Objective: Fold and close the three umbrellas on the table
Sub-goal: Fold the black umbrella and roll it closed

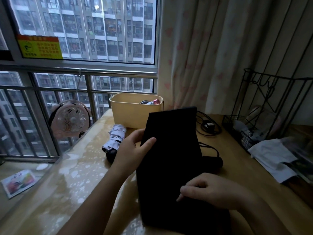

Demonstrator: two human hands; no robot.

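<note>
A fan hangs at the window rail, just beside the glossy table. On the table lies the grey umbrella, bundled up, just left of the left hand. That hand is clamped on the left edge of the black umbrella, thumb on the front and fingers behind. A bin stands behind them. The black umbrella rises between the hands as a flat, loose panel, not yet rolled. Lower right, the right hand curls its fingers onto the cloth, seemingly pinching a fold. Beyond lies a dark roll, likely the third umbrella, near cables and a rack. With only the edges held, the pleats may slip once rolling begins, leaving a lumpy roll that a strap would not close round. The top could also snag the cables.
</note>
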